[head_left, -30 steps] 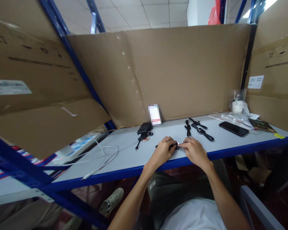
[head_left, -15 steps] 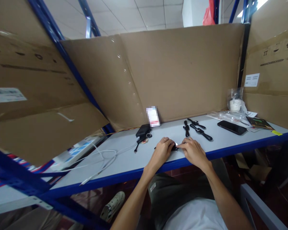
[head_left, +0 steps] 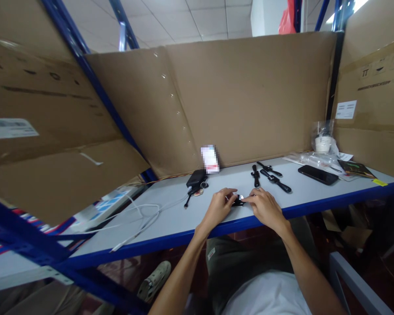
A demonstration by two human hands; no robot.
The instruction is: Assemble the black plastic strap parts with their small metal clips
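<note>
Near the front edge of the table lies a small black tool with a shiny metal piece, apparently a spokeshave [head_left: 238,201], mostly covered by my hands. My left hand [head_left: 219,205] is curled around its left side, with index finger and thumb parted over the middle. From the other side, my right hand [head_left: 264,205] has its fingers bunched, their tips on the shiny part and right end. Beyond my right hand lie three more black spokeshaves: one upright in view [head_left: 255,176], one at the back [head_left: 269,169] and one slanting right [head_left: 276,181].
A black adapter [head_left: 197,178] with a short cable and white cables [head_left: 144,218] lie to the left. A lit phone [head_left: 210,159] leans on the cardboard wall [head_left: 249,100]. At right are a dark phone [head_left: 318,174], plastic bags and a lidded cup [head_left: 323,143].
My left index finger and thumb have parted and lifted slightly, showing more of the spokeshave's middle. My right hand has stayed almost in place.
</note>
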